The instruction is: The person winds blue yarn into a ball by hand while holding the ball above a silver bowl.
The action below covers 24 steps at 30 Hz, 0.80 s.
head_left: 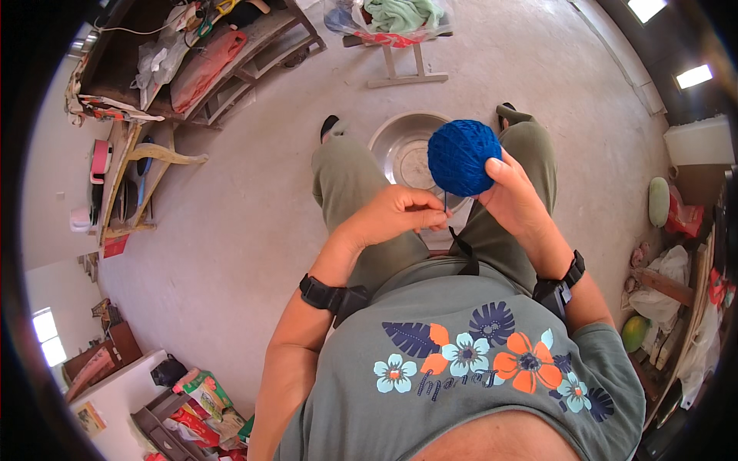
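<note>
Twelve o'clock being straight ahead of the wearer, the round ball of deep-blue yarn (463, 156) sits up off the floor, just past one o'clock from the middle of the view. The right hand (523, 203) grips it from its four-to-five o'clock side, the thumb pressed on the near face and the other fingers mostly hidden beneath. The left hand (388, 209) is at about eight o'clock from the ball, apart from it, its fingers closed in a pinch on a thin blue yarn strand (445, 201) that drops from the ball's seven o'clock edge. Writing shows on the grey-green cotton T-shirt (354, 346) at six o'clock: dark cursive lettering (440, 384) among orange, pale-blue and navy flowers and leaves. Colourful printed packages (204, 392) lie toward seven o'clock, their print too small to make out. Black wrist straps (319, 292) circle both wrists. Beyond the hands, a round silver metal basin (384, 146) stands between the legs in olive trousers (346, 165), partly covered by the ball, at nine o'clock from it. At twelve o'clock, a mint-green cloth (403, 14) in clear plastic rests on a small wooden stand (419, 65).
</note>
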Tool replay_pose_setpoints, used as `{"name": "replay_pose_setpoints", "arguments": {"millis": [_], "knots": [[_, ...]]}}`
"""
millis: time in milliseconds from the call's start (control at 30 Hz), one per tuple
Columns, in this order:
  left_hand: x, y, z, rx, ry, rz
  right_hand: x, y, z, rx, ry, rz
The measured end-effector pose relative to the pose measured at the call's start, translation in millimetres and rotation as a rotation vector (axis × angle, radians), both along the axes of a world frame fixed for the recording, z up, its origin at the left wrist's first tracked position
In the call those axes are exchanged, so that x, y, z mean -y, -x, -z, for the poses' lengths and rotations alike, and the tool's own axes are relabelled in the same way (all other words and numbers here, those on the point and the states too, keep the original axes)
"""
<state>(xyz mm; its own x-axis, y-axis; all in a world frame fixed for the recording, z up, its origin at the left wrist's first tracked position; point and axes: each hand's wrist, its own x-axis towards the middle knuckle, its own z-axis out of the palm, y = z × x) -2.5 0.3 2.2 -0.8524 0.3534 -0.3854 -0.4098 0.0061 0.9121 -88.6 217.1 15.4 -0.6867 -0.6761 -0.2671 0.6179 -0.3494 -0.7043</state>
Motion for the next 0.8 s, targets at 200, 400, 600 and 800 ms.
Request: {"name": "replay_pose_setpoints", "arguments": {"millis": [200,400,600,800], "knots": [[5.6,-1.4,-12.0,-0.125,-0.133,0.134,4.4,-4.3,14.2,-0.446,-0.538,0.091],[20.6,5.4,-24.5,-0.212,-0.118,0.07,-9.4,-7.2,7.6,-0.505,-0.5,-0.235],[20.8,10.9,-29.2,-0.361,0.021,0.058,-12.8,-1.6,-3.2,-0.296,-0.356,-0.601],[22.4,11.4,-21.2,-0.339,-0.004,-0.003,-18.2,1.2,2.4,-0.213,-0.236,-0.673]]}}
